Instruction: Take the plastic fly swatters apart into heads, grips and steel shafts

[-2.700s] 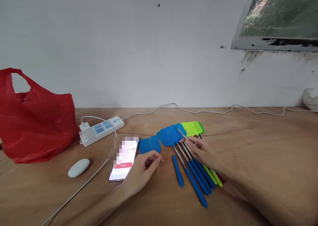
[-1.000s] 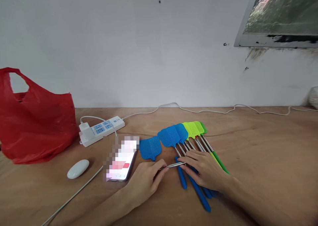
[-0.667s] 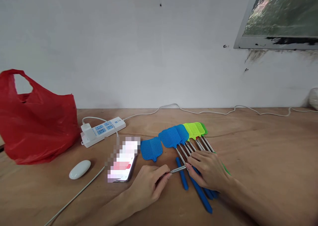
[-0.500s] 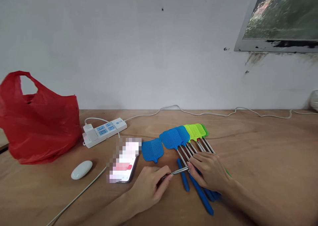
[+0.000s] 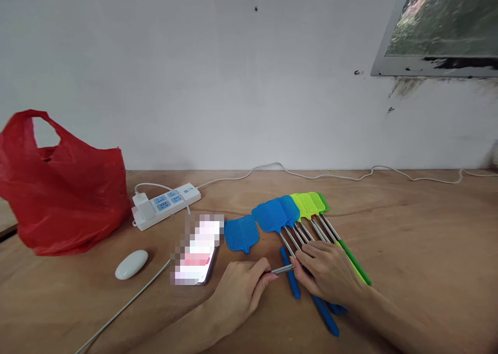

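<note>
Both of my hands pinch a short silver metal rod (image 5: pixel 282 270) low over the wooden table (image 5: pixel 408 240). My left hand (image 5: pixel 241 291) grips its left end, fingers curled. My right hand (image 5: pixel 329 273) holds its right end and lies over the handles of a row of fly swatters. Blue swatters (image 5: pixel 270 216) and green swatters (image 5: pixel 309 203) lie side by side, heads toward the wall. A loose blue swatter head (image 5: pixel 241 234) lies to their left, and a separate blue handle (image 5: pixel 291 281) lies just under the rod.
A phone (image 5: pixel 196 250) with a lit screen lies left of my left hand. Farther left are a white oval object (image 5: pixel 131 264), a white power strip (image 5: pixel 165 206) with cables, and a red plastic bag (image 5: pixel 62 188). A white wall backs the table.
My right hand lifted the metal rod from the swatter row and brought it down to my left hand. Both hands now hold it, and it looks shorter than a second ago.
</note>
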Demonstrator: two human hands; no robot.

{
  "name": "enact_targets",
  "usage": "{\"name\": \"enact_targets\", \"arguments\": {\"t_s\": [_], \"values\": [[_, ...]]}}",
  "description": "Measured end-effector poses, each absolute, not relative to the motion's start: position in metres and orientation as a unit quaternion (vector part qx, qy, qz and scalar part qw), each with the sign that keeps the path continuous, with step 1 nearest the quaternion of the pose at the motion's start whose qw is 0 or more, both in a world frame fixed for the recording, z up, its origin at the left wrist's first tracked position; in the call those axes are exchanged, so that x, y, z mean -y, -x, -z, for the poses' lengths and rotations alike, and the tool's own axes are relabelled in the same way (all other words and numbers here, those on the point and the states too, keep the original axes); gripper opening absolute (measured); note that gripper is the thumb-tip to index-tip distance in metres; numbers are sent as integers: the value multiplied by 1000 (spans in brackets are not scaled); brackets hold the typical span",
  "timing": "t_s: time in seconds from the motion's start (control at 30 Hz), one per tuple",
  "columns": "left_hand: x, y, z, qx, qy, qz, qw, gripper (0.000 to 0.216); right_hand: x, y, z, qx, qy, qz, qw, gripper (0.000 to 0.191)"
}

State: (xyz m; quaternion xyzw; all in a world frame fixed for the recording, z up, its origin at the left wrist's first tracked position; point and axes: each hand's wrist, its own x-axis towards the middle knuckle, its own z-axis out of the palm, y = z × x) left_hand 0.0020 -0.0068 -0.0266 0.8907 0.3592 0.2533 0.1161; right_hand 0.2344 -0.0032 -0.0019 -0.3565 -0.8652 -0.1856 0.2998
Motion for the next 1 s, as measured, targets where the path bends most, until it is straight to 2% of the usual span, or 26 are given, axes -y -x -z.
{"name": "enact_targets", "arguments": {"t_s": [0.27, 0.47, 0.63, 0.8, 1.0], "values": [[9, -1, 23, -350, -886, -271, 140, 21, -5, -243, 1, 859, 387, 196, 273, 40], [11, -3, 15, -363, -881, -260, 157, 22, -7, -255, -8, 864, 391, 179, 261, 36], [13, -4, 14, -358, -888, -252, 138, 14, 1, -243, -8, 872, 381, 161, 262, 35], [10, -2, 23, -349, -899, -251, 83, 28, 2, -233, -7, 875, 359, 178, 272, 40], [9, -2, 22, -356, -887, -277, 98, 34, -5, -238, -6, 869, 365, 195, 272, 44]]}}
